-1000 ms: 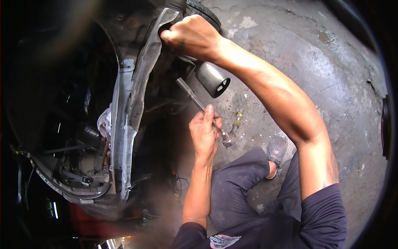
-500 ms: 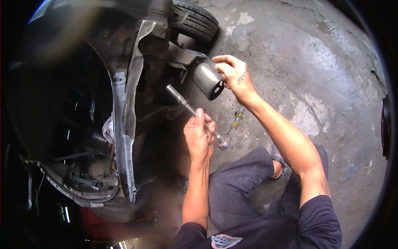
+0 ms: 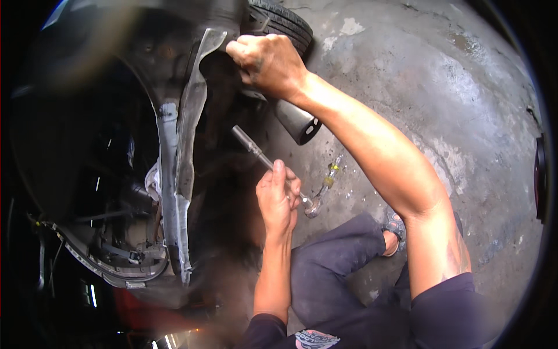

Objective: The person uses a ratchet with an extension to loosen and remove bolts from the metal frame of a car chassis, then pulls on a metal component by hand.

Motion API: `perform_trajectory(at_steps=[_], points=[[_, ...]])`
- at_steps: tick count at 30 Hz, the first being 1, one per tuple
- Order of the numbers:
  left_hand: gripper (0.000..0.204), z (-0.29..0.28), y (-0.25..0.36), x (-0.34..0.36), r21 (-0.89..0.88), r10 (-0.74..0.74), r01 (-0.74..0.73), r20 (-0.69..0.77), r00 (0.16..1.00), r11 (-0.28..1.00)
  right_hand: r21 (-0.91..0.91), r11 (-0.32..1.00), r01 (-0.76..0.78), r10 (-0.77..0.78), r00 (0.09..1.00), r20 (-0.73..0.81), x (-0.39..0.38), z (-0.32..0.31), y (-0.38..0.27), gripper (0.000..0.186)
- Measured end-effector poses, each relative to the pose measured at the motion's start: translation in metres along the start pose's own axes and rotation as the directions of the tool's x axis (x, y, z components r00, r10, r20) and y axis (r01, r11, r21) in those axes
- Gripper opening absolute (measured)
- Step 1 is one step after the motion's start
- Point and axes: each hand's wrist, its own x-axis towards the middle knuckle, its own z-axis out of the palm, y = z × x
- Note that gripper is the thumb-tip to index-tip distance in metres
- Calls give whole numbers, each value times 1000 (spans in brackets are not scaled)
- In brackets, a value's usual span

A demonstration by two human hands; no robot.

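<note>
In my left hand (image 3: 278,195) is a ratchet (image 3: 312,208) fitted with a long extension bar and a deep socket (image 3: 243,137). My fingers wrap round the bar, with the thumb lying along it. The socket points up and left toward the car's underside; the ratchet's handle, with yellow on it, angles away to the right. Farther off, my right hand (image 3: 267,64) is closed beside the bent end of a long metal panel edge (image 3: 192,116). Its fingertips are hidden, so what they hold does not show. Just below my right wrist is the silver exhaust tip (image 3: 299,122).
A tyre (image 3: 285,26) stands behind my right hand. The car's dark body and open lower structure (image 3: 133,256) fill the left side. Stained concrete floor (image 3: 465,116) lies to the right. My sandalled foot (image 3: 394,232) rests below my right forearm.
My right hand has moved up and left, from beside the exhaust tip to the panel's far end, and its fingers have curled in. The left hand keeps the ratchet nearly still.
</note>
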Motion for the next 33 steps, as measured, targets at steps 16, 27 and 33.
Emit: perform_trajectory(at_steps=[16,27,33], points=[[41,9,-2,-1,15,-55,54,95,994,998,13,972,-234,231,964,130,-26,-19,-13,13],[41,19,-29,-12,-48,-222,233,170,960,971,510,-403,-760,786,-2,618,-251,-125,-72,24],[32,28,-38,-23,-125,-265,286,166,950,950,389,-183,-903,694,161,702,-239,-148,-128,47]])
